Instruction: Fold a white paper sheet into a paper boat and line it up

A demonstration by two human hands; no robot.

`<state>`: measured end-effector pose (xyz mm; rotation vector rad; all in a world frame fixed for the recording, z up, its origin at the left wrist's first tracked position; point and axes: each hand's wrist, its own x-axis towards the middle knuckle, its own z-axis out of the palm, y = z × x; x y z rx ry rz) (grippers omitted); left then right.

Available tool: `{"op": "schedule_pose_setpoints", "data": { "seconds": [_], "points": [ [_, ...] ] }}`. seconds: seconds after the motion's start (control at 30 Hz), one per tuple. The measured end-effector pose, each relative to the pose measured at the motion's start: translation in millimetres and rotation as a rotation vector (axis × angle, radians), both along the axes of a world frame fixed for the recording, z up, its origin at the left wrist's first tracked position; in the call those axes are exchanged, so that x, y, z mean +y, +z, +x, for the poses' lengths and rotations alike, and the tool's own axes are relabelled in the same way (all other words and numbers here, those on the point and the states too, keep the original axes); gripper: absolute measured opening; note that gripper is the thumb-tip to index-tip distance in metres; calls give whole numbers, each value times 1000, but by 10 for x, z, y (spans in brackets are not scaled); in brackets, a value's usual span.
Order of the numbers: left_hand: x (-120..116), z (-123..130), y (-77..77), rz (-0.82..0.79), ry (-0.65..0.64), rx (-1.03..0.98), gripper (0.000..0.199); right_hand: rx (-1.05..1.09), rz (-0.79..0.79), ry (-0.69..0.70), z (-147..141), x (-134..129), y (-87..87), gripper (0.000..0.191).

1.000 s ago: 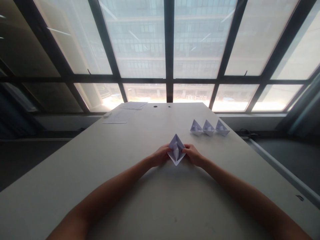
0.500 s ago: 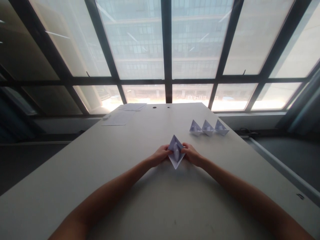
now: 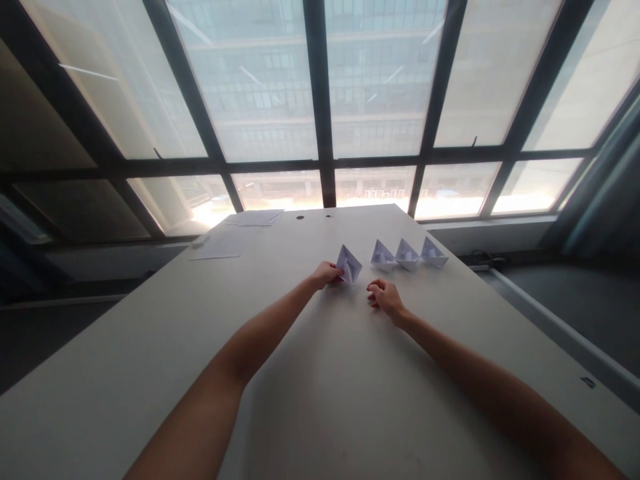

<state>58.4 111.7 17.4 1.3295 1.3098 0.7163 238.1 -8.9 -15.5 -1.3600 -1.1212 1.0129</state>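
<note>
A folded white paper boat [image 3: 351, 266] is pinched by its left end in my left hand [image 3: 327, 274], just over the tabletop and tilted. My right hand [image 3: 387, 297] is apart from it, lower and to the right, with loosely curled fingers spread from one another and nothing between them. Three more white paper boats stand in a row beyond my right hand: the left one [image 3: 383, 257], the middle one [image 3: 407, 256] and the right one [image 3: 433, 254]. A small gap separates the held boat from the left end of that row.
Flat white paper sheets [image 3: 218, 247] lie at the far left of the white table [image 3: 300, 387]. Two small dark spots mark its far end, before large framed windows [image 3: 373, 80]. A small dark mark [image 3: 588, 382] is near the right edge.
My left hand has carried the paper boat away from me, toward the row of boats. The right hand has let go of it and drawn apart. The view has shifted slightly.
</note>
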Motion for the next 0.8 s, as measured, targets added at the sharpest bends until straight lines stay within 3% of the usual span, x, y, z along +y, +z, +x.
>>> {"op": "schedule_pose_setpoints", "data": {
  "seconds": [0.17, 0.37, 0.6, 0.8],
  "points": [
    [368, 221, 26, -20, 32, 78, 17, -28, 16, 13, -27, -23, -17, 16],
    [551, 313, 60, -72, 15, 177, 18, -13, 17, 23, -17, -4, -54, 17],
    [591, 240, 161, -68, 4, 249, 19, -22, 22, 25, -24, -23, -51, 16],
    [394, -56, 218, 230, 103, 333, 37, -105, 56, 8, -17, -10, -115, 16]
  ]
}}
